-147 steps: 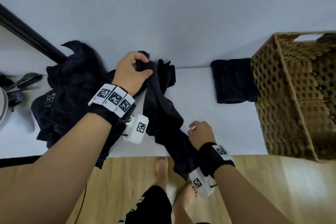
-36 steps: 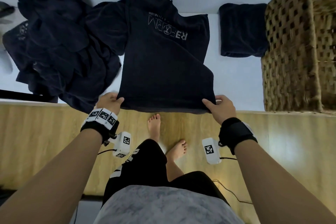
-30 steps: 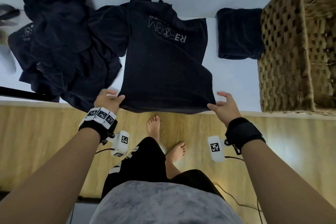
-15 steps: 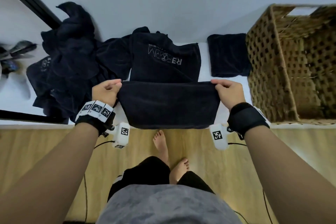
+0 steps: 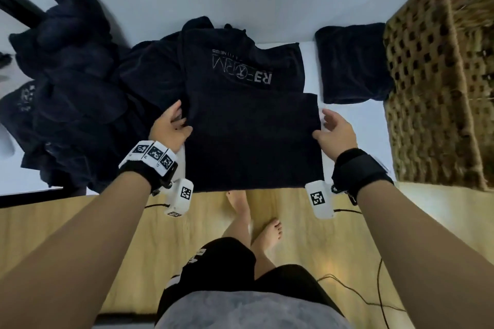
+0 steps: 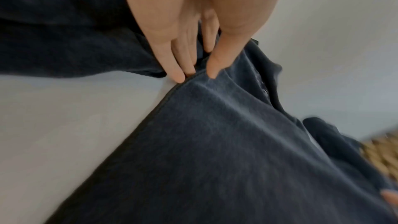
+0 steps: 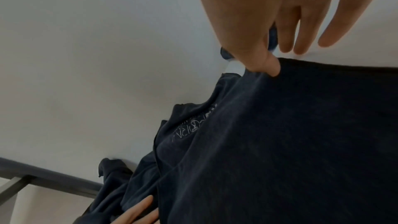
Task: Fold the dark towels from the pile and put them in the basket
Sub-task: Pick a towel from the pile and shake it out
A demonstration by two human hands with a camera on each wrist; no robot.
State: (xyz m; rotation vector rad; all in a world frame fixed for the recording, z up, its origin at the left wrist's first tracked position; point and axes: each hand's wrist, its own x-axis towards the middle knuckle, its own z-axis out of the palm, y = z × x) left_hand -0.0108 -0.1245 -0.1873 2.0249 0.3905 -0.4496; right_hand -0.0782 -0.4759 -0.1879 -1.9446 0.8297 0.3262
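A dark towel (image 5: 254, 139) with a pale logo lies on the white table (image 5: 352, 128), its near half folded over the far half. My left hand (image 5: 172, 125) is at the fold's left edge, fingers straight beside the hem and thumb on the cloth (image 6: 237, 142). My right hand (image 5: 330, 128) is at the right edge. Its thumb presses the towel's corner (image 7: 301, 142) and its fingers (image 7: 301, 40) are spread off it. The pile of dark towels (image 5: 74, 93) lies to the left. A wicker basket (image 5: 438, 88) stands at the right.
A folded dark towel (image 5: 350, 61) lies between the spread towel and the basket, against the back wall. A black bar (image 5: 18, 8) runs at the far left behind the pile. My bare feet (image 5: 251, 222) and loose cables are on the wooden floor below the table's edge.
Both hands carried the towel's near edge away from me and laid it over the far half. Their pinches have loosened and the fingers are now straight.
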